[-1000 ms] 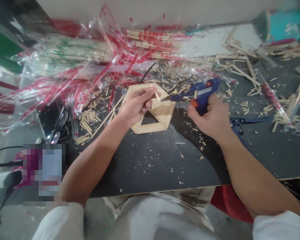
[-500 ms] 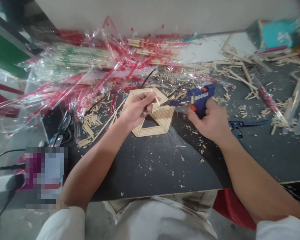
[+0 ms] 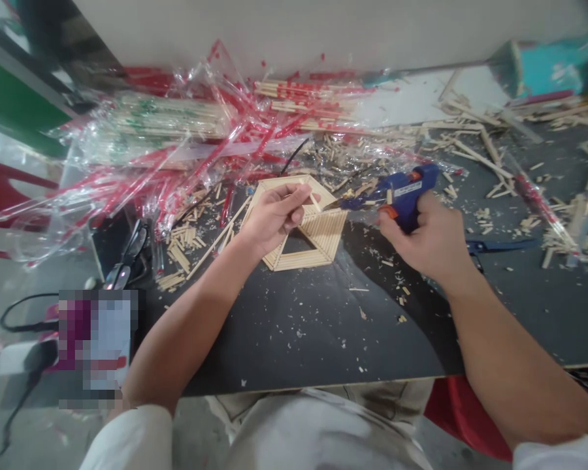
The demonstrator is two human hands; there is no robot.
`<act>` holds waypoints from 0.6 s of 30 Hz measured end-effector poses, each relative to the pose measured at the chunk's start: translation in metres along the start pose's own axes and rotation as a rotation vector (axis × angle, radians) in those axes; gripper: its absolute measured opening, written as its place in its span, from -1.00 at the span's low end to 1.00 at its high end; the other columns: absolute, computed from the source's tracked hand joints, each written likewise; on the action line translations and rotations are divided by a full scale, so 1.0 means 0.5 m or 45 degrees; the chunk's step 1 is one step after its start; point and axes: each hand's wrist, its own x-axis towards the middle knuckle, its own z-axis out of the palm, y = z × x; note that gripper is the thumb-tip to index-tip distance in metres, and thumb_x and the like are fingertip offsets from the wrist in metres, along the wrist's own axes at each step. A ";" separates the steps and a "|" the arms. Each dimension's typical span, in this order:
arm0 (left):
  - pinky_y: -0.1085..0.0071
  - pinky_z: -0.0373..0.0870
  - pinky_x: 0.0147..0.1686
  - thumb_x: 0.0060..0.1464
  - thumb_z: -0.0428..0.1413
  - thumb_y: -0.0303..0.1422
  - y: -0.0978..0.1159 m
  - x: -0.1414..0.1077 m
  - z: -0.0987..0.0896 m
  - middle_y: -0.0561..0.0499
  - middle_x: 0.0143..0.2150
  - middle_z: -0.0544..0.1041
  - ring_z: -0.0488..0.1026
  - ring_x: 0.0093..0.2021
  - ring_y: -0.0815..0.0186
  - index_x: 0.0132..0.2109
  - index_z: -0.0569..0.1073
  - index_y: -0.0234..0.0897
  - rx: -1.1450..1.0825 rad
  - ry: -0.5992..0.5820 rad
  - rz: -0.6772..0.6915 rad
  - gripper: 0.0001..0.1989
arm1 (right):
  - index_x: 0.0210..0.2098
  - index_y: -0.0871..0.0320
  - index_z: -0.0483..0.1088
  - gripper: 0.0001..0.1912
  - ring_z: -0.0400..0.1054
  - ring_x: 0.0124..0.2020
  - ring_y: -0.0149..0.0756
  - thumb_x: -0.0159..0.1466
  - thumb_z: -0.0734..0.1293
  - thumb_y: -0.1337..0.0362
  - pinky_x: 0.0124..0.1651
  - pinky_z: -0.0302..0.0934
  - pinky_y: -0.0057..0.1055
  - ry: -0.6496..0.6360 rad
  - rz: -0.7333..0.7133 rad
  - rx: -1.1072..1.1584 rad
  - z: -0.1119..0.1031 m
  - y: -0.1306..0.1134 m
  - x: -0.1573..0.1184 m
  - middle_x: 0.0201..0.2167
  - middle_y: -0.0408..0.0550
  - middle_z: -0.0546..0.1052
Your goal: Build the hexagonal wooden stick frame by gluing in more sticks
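A hexagonal frame of pale wooden sticks [image 3: 330, 236] lies on the dark table, with one triangular gap at its lower middle and rows of sticks filling a section at right. Above its left part, my left hand [image 3: 279, 215] pinches a short wooden stick [image 3: 315, 200] between thumb and fingertips. My right hand [image 3: 426, 238] is wrapped round a blue glue gun [image 3: 411, 196] with an orange trigger. The gun points left, its nozzle close to the stick's end; whether the two touch I cannot tell.
Plastic-wrapped stick bundles [image 3: 166, 121] and red-striped wrappers cover the back left. Cut stick pieces [image 3: 183, 245] lie left of the frame, with more scattered at right. Blue-handled cutters [image 3: 502, 246] rest beyond my right wrist. Eyeglasses [image 3: 130, 251] lie at left, near a pixelated patch.
The glue gun and my right hand have shifted slightly right, away from the left hand. The whole view has moved a little too. My left hand still pinches the stick.
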 end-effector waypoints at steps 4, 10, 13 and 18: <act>0.72 0.05 -0.71 0.40 0.19 -0.46 -0.003 0.002 -0.004 0.12 -0.37 0.61 0.27 -0.65 0.72 -0.35 0.55 -0.36 -0.025 -0.017 0.024 -0.72 | -0.35 -0.04 0.16 -0.69 0.33 -0.59 -0.10 0.15 0.32 -0.06 -0.39 0.19 -0.18 -0.010 0.020 0.012 -0.005 -0.005 -0.001 -0.62 -0.11 0.39; 0.72 0.06 -0.72 0.39 0.20 -0.46 -0.002 0.001 -0.001 0.10 -0.32 0.64 0.30 -0.64 0.71 -0.31 0.55 -0.34 -0.011 0.006 0.033 -0.78 | -0.35 -0.02 0.21 -0.72 0.38 -0.51 -0.09 0.15 0.34 -0.01 -0.33 0.27 -0.12 0.027 0.006 0.016 -0.007 -0.009 -0.002 -0.52 0.01 0.50; 0.71 0.07 -0.73 0.39 0.19 -0.48 0.000 -0.001 0.003 0.10 -0.34 0.64 0.30 -0.65 0.69 -0.30 0.52 -0.34 -0.011 0.027 0.041 -0.78 | -0.40 -0.03 0.15 -0.64 0.31 -0.54 -0.16 0.09 0.37 -0.05 -0.38 0.24 -0.16 0.044 -0.013 0.019 0.001 -0.004 -0.001 -0.58 -0.06 0.41; 0.71 0.08 -0.72 0.35 0.25 -0.44 0.000 0.000 -0.001 0.11 -0.34 0.63 0.31 -0.65 0.69 -0.31 0.50 -0.34 0.002 0.033 0.048 -0.80 | -0.39 -0.04 0.10 -0.61 0.23 -0.56 -0.21 0.11 0.39 -0.04 -0.41 0.20 -0.21 0.019 0.011 -0.038 0.010 0.012 -0.002 -0.61 -0.14 0.31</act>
